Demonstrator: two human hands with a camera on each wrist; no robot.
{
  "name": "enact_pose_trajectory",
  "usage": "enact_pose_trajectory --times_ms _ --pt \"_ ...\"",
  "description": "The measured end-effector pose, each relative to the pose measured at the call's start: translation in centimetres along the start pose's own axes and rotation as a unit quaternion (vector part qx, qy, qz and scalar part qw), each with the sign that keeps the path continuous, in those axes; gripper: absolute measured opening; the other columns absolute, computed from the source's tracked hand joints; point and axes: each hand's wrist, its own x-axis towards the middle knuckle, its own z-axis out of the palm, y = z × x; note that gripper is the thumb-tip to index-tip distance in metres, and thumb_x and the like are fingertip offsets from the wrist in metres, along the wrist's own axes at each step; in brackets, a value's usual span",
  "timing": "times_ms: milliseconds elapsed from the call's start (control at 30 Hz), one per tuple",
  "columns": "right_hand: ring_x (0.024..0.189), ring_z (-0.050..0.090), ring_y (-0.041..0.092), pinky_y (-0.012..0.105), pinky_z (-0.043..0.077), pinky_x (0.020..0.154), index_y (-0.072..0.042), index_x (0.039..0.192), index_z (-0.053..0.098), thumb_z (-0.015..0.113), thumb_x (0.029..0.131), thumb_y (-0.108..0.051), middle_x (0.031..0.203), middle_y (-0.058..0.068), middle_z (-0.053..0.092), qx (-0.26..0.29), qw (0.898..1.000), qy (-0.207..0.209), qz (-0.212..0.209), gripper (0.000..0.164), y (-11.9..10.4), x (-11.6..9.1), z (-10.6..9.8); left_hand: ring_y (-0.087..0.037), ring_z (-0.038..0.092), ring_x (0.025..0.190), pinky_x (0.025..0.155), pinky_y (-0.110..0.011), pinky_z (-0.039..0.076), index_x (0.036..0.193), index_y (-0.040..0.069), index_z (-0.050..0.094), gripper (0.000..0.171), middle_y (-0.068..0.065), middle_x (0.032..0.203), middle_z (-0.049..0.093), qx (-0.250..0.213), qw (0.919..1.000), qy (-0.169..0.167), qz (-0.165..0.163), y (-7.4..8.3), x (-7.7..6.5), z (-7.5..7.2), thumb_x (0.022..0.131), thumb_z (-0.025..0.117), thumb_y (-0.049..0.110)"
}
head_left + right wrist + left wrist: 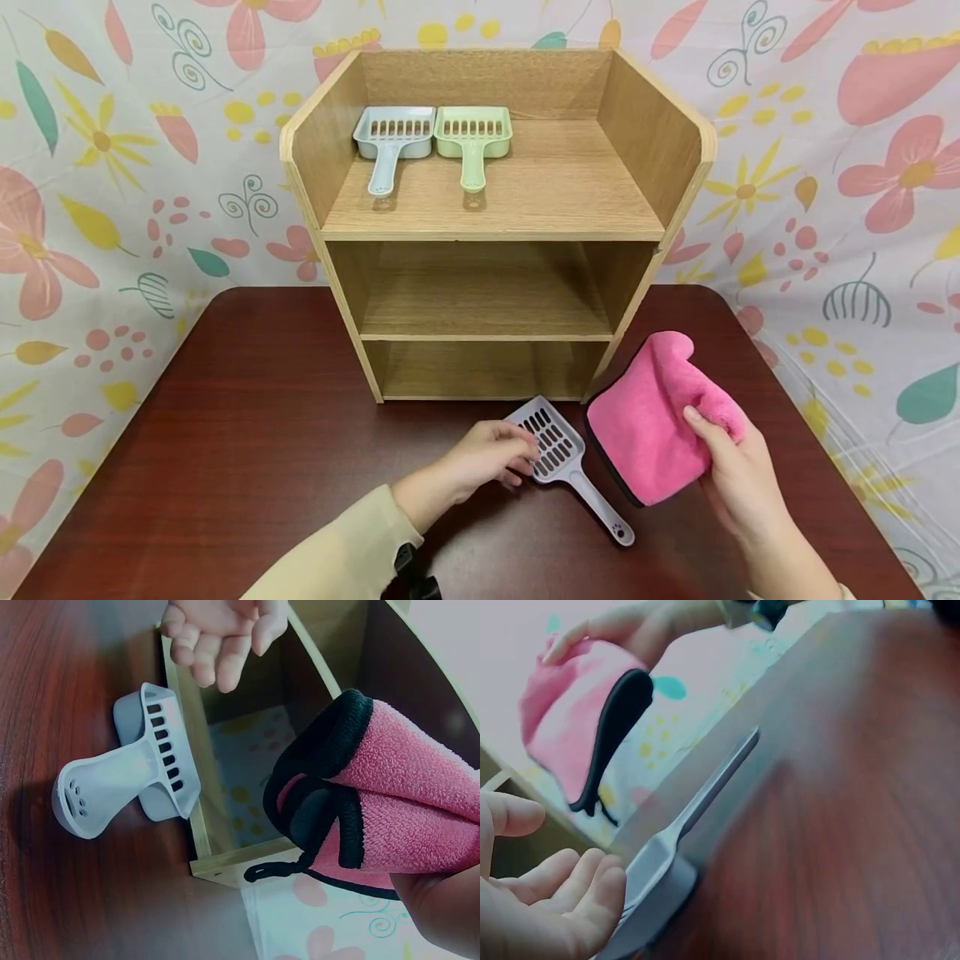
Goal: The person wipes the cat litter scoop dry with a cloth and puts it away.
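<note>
Left hand (491, 454): loosely curved fingers, thumb standing apart, nothing in its grasp. From the head it overlaps the slotted pan of the grey plastic litter scoop (576, 475); both wrist views show a gap between fingers and scoop.

Right hand (742, 483): grasping a pink plush cloth with black edging (652, 417), thumb over the top. Cloth hangs folded, lifted off the dark red-brown wooden table (262, 417), beside the scoop and apart from it. A thin black loop (274, 868) trails from its edge in the right wrist view.

Grey scoop rests on the table, pan just in front of the pale wood-grain shelf unit (570, 192), handle slanting toward the person and to the right. No hand has hold of it.

On the unit's top shelf, left part: a light blue plastic slotted scoop (393, 143) and a light green plastic slotted scoop (474, 146), side by side, handles toward the front. Bare board to their right.

Step, as I judge it: cloth in hand, scoop ungripped, so probably at the edge of a wipe, before or after; cannot tell which. Next move likely calls for the left fingers to close on the scoop, to steady it for the cloth or to lift it shelfward.
</note>
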Motion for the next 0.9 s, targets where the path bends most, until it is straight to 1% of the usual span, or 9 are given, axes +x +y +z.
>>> enact_pose_trajectory --times_ms 67,167,300,400,500,633,700,800,900 --pt "0.076 0.067 0.01 0.023 0.055 0.065 -0.013 0.117 0.063 0.042 0.097 0.001 0.094 -0.002 0.068 -0.005 1.0 0.0 0.001 0.032 -0.1 0.1 0.0 -0.01 0.062 0.066 0.056 -0.02 0.05 0.107 -0.009 0.06 0.031 -0.013 0.088 0.069 -0.016 0.9994 -0.022 -0.023 0.0 0.1 0.5 0.082 0.058 0.009" --pt "0.076 0.067 0.01 0.023 0.055 0.064 -0.012 0.118 0.063 0.042 0.097 0.0 0.093 -0.002 0.069 -0.006 1.0 -0.002 0.001 0.032 -0.2 0.1 0.0 -0.012 0.063 0.067 0.059 -0.022 0.053 0.106 -0.007 0.061 0.028 -0.014 0.089 0.07 -0.034 0.9968 -0.05 -0.051 -0.3 0.4 1.1 0.084 0.056 0.01" --pt "0.077 0.068 0.01 0.023 0.055 0.065 -0.012 0.117 0.063 0.042 0.097 0.001 0.094 -0.001 0.069 0.002 1.0 -0.003 -0.002 0.032 -0.2 0.1 0.0 -0.017 0.065 0.072 0.067 -0.031 0.057 0.104 -0.006 0.062 0.028 -0.018 0.093 0.07 -0.051 0.9919 -0.076 -0.087 -0.7 0.5 2.0 0.085 0.058 0.013" --pt "0.077 0.068 0.01 0.023 0.056 0.065 -0.012 0.115 0.064 0.042 0.097 0.001 0.094 -0.001 0.069 0.008 1.0 -0.002 -0.004 0.031 -0.2 0.1 0.0 -0.02 0.066 0.075 0.073 -0.037 0.057 0.104 -0.007 0.063 0.029 -0.02 0.094 0.07 -0.053 0.989 -0.088 -0.106 -1.2 0.4 2.8 0.085 0.058 0.014" --pt "0.076 0.068 0.01 0.023 0.055 0.064 -0.011 0.115 0.063 0.042 0.097 0.001 0.094 -0.001 0.068 0.008 1.0 -0.001 -0.006 0.03 -0.3 0.0 -0.1 -0.024 0.067 0.081 0.077 -0.04 0.056 0.102 -0.005 0.062 0.026 -0.02 0.097 0.069 -0.061 0.9868 -0.096 -0.115 -1.7 0.3 3.6 0.085 0.057 0.013" --pt "0.076 0.068 0.01 0.024 0.056 0.064 -0.01 0.115 0.063 0.042 0.097 0.001 0.094 -0.001 0.068 0.008 1.0 0.0 -0.008 0.03 -0.4 0.0 -0.1 -0.03 0.066 0.091 0.085 -0.045 0.054 0.101 -0.002 0.059 0.021 -0.022 0.103 0.065 -0.088 0.9823 -0.11 -0.124 -2.1 0.0 4.5 0.086 0.054 0.012" --pt "0.077 0.068 0.011 0.024 0.056 0.065 -0.01 0.116 0.063 0.041 0.098 0.001 0.094 0.0 0.069 0.009 1.0 -0.001 -0.007 0.03 -0.4 0.0 -0.2 -0.031 0.065 0.093 0.087 -0.046 0.052 0.099 -0.001 0.057 0.018 -0.021 0.104 0.064 -0.098 0.9801 -0.114 -0.129 -2.3 -0.1 4.8 0.087 0.053 0.012" --pt "0.077 0.068 0.011 0.024 0.056 0.065 -0.01 0.117 0.063 0.041 0.098 0.001 0.094 0.0 0.069 0.013 1.0 -0.005 -0.006 0.031 -0.5 -0.1 -0.2 -0.033 0.065 0.095 0.089 -0.048 0.051 0.095 0.002 0.055 0.012 -0.023 0.105 0.063 -0.111 0.9789 -0.108 -0.133 -2.5 -0.3 5.3 0.087 0.052 0.01" --pt "0.077 0.068 0.011 0.024 0.056 0.065 -0.01 0.117 0.063 0.041 0.098 0.001 0.095 0.0 0.069 0.015 1.0 -0.004 -0.006 0.031 -0.5 -0.2 -0.3 -0.036 0.064 0.097 0.09 -0.049 0.051 0.092 0.003 0.053 0.008 -0.023 0.104 0.062 -0.12 0.979 -0.095 -0.135 -2.8 -0.4 5.8 0.087 0.051 0.01"
